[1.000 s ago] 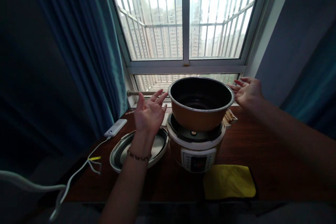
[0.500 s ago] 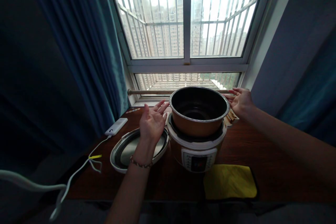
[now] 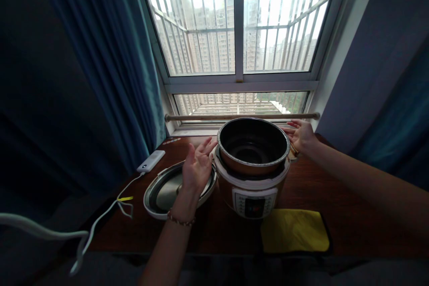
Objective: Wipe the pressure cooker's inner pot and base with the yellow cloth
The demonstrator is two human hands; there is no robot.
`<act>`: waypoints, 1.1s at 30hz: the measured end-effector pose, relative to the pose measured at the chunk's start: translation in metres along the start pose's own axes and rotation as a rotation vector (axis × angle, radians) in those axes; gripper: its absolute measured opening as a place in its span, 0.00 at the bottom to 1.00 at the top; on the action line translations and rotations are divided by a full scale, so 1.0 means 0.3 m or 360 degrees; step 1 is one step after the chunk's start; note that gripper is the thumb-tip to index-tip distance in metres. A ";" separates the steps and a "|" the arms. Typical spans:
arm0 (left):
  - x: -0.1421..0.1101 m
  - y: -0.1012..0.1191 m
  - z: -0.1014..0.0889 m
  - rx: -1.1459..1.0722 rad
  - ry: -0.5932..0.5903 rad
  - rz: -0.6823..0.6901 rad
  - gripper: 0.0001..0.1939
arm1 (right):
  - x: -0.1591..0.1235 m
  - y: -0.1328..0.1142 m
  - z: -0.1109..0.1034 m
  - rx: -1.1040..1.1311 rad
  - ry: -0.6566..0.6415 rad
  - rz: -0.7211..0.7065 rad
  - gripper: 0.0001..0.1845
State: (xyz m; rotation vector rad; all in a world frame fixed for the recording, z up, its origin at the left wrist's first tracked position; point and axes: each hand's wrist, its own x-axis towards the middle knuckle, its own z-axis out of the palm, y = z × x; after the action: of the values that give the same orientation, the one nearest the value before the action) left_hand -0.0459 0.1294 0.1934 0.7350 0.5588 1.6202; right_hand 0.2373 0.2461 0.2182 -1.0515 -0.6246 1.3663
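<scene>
A copper-coloured inner pot (image 3: 252, 166) with a dark inside sits low in a white and gold electric cooker (image 3: 234, 187) on a dark wooden table (image 3: 351, 214); only its top band and rim show above the body. My left hand (image 3: 198, 167) is at the rim's left side, palm toward the pot, fingers stretched, fingertips touching the rim. Reaching the rim's far right edge, my right hand (image 3: 300, 136) has its fingers against the metal. The pot is held between both hands.
The cooker's lid (image 3: 161, 194) lies upside down on the table left of it, under my left wrist. A yellow cloth (image 3: 293, 237) lies at the front right. A white power bank (image 3: 150, 161) with a white cable (image 3: 100, 223) sits left. A wooden rod (image 3: 194, 117) spans the window sill.
The inner pot has come down from well above the cooker into its body. Both hands have sunk with it and drawn closer to the rim.
</scene>
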 end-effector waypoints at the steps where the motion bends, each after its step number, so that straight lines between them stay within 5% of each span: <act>1: -0.006 -0.006 0.000 -0.0004 0.0004 0.0003 0.28 | 0.002 0.004 -0.004 0.0000 -0.0004 0.0012 0.07; 33: -0.042 -0.099 -0.075 0.0103 0.0111 -0.0042 0.30 | 0.032 0.091 0.000 -0.0194 -0.0043 0.0187 0.11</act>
State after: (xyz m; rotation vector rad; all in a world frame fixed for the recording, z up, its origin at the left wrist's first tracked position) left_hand -0.0410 0.1232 0.1547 0.7181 0.6710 1.6145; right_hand 0.2259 0.2523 0.1924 -1.1849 -0.6817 1.4607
